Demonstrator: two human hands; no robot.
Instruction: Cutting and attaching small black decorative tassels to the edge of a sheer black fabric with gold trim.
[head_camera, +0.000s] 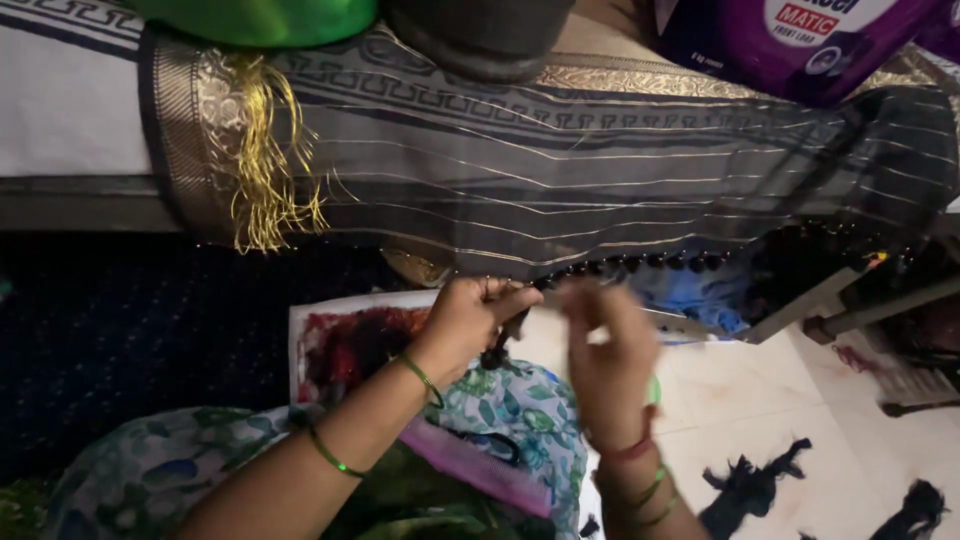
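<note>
**Both hands at the tasselled edge of a dark striped cloth**

Nearest the camera: floral fabric (520, 410) over the lap, with a purple comb (475, 465) lying on it, teeth side down-left. Green bangles sit on both wrists, plus a red thread on the right one.

Left hand (470, 315): fingers curled shut, pinching a small dark tassel (497, 350) that hangs just below the fist. It sits right at the lower edge of the cloth.

Right hand (605, 350): motion-blurred, raised just beside the left, fingers drawn together near the same edge. Cannot tell if anything is pinched in it (blur hides the fingertips).

To the right on the pale tiled floor (760, 400): loose black tufts (750, 485), well apart from the hands. Behind the left hand is a white sheet (330, 340) with red and dark patches.

Further out: the dark striped cloth (600, 170) stretches across the frame, draped over a raised edge. A row of finished dark tassels (650, 262) runs along its lower hem to the right of the hands. A gold fringe (265, 170) hangs at its left end.

Farthest: a green rounded object (260, 18), a dark round object (480, 35) and a purple packet (800, 45) rest on top of the cloth.
</note>
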